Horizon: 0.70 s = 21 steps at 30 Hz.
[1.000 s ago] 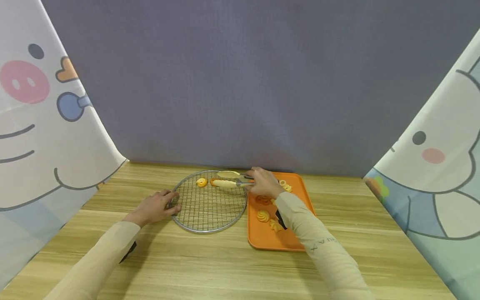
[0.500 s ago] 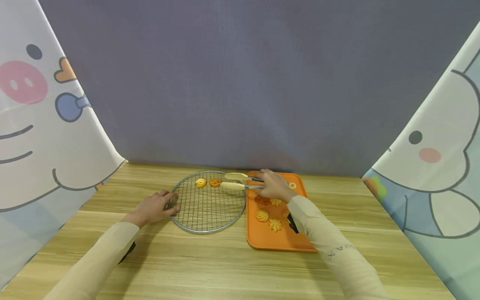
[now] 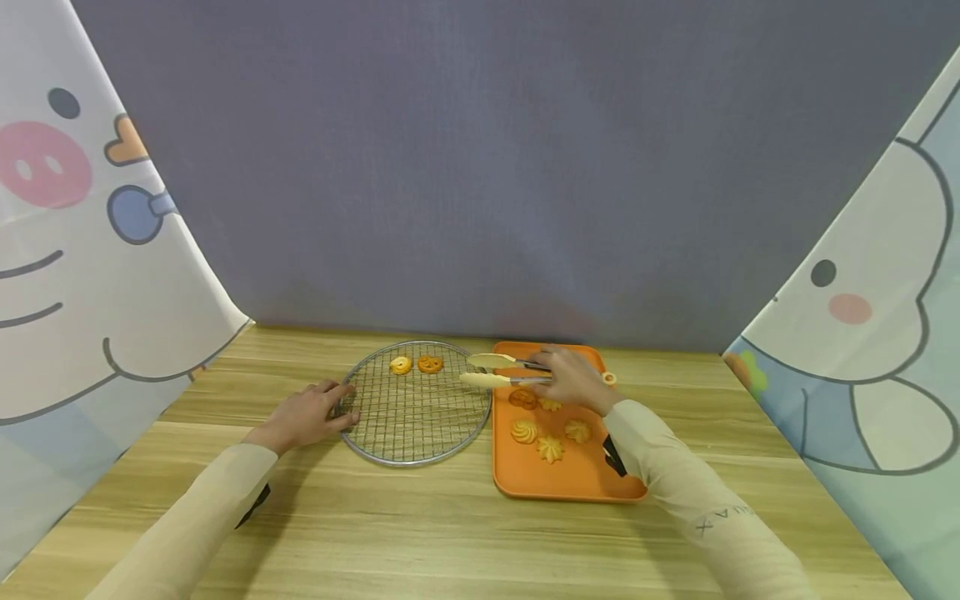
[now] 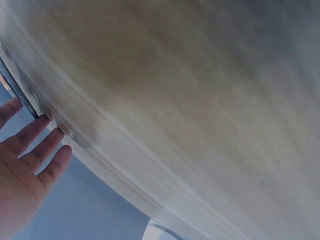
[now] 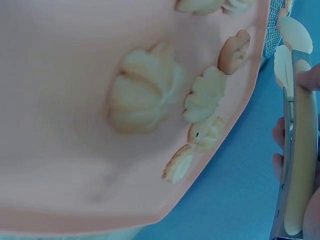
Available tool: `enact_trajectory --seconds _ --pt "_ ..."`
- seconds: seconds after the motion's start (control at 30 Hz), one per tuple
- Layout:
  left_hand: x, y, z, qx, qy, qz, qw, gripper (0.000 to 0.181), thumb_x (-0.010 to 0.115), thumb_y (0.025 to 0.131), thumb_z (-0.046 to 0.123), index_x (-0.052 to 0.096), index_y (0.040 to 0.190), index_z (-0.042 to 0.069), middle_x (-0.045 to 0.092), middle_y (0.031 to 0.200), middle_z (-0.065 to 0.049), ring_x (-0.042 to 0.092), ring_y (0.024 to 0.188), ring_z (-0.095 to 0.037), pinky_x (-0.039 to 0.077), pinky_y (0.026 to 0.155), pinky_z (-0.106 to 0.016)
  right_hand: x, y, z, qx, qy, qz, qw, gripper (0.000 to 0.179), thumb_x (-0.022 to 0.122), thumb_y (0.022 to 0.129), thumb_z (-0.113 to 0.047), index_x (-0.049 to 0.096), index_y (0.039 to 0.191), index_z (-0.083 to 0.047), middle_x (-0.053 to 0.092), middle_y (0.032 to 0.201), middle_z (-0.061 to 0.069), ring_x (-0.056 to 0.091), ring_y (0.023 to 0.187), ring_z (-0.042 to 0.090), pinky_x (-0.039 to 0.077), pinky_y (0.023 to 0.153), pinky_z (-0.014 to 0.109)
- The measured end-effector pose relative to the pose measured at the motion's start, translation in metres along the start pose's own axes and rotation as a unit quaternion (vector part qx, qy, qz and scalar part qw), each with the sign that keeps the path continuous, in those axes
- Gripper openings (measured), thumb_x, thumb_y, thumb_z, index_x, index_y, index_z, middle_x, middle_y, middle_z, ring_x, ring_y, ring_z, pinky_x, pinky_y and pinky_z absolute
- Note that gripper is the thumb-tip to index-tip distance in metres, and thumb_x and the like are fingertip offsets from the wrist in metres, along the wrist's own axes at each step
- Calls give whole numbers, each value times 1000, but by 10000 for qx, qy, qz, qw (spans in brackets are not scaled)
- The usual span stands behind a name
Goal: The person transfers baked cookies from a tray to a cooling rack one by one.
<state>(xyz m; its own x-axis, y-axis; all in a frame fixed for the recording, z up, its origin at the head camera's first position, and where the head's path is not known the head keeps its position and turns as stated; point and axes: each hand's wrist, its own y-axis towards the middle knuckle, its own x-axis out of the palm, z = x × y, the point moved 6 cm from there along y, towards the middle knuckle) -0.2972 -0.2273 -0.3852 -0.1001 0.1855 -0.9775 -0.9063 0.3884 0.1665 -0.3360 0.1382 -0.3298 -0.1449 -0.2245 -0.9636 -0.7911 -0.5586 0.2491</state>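
My right hand (image 3: 573, 379) grips a pair of tongs (image 3: 489, 380) with cream tips and metal arms. Their tips stand apart with nothing between them, over the gap between the round wire rack (image 3: 420, 462) and the orange tray (image 3: 525, 487). My left hand (image 3: 306, 415) rests at the rack's left rim, its fingers lying relaxed; the left wrist view shows the fingers (image 4: 47, 145) loosely extended. On the rack lie a pale round cookie (image 3: 401, 365) and a brown pretzel-shaped cookie (image 3: 430, 364). Several cookies lie on the tray, among them a swirl cookie (image 3: 524, 431) and a star-shaped cookie (image 3: 550, 450).
Rack and tray stand side by side on a wood-grain table (image 3: 375, 533). A grey-blue cloth (image 3: 465, 183) rises along the back edge. Cartoon-printed cloths (image 3: 112, 250) flank both sides. My right hand hides part of the tray's far end.
My right hand has drawn the tongs rightward off the pretzel-shaped cookie, which now lies uncovered on the rack. More of the tray's cookies show. The left hand has stayed at the rim.
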Motion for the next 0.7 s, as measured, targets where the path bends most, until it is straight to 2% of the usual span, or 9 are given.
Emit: enact_trajectory --seconds 0.17,0.27,0.5,0.7 --pt "0 0 0 10 -45 11 10000 53 58 87 43 53 125 7 54 121 -24 54 103 -45 46 77 -57 -3 -9 4 -24 -33 77 10000 39 70 78 -26 64 114 -9 63 104 9 61 81 21 51 67 36" --pt "-1 0 0 10 -37 20 10000 53 58 87 43 53 125 7 54 121 -24 54 103 -45 47 77 -57 -5 -15 8 29 -35 108 9999 39 70 78 -26 64 112 -10 63 99 6 59 75 17 49 61 33" --pt "0 0 -1 -3 -35 23 10000 53 57 87 43 53 125 7 54 121 -24 54 103 -46 46 78 -58 -8 -30 18 -11 103 135 9999 39 72 76 -22 64 112 -7 63 99 6 58 79 18 46 61 30" --pt "2 1 -3 8 28 85 10000 53 59 86 43 53 124 7 55 119 -24 55 102 -45 46 78 -57 -15 -42 26 -55 58 400 9992 40 73 72 -18 65 109 -6 64 96 7 57 71 15 46 58 29"
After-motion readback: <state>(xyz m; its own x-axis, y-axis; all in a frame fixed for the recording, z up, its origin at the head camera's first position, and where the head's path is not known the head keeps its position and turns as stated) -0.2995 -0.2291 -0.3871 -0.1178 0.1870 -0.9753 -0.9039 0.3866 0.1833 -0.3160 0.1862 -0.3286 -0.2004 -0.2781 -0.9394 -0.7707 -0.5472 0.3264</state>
